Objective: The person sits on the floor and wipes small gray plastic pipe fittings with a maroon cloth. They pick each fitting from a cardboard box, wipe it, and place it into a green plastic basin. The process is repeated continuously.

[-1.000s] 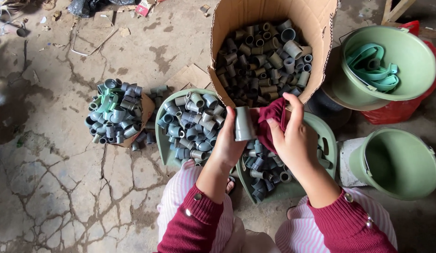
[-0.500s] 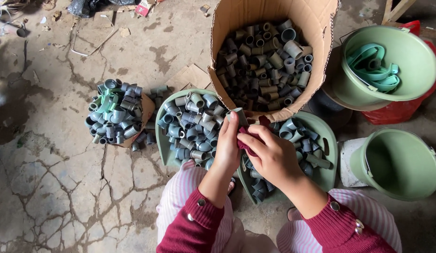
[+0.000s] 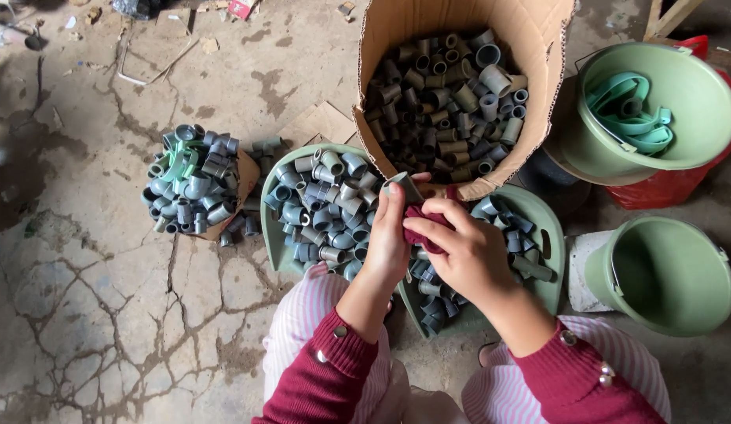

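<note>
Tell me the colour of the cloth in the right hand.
Dark red, maroon cloth, gripped by the right hand; head view.

Grey pipe fitting (image 3: 403,185), tilted, held above trays, dark red cloth (image 3: 423,225) against it

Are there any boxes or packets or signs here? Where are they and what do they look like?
Big brown cardboard box: top middle, open, full of short grey pipe pieces.
Flat brown cardboard sheet: on the floor left of the box, partly under a green tray.
Small red and white packet: top edge, on the floor, too small to tell more.
No signs or screens.
</note>
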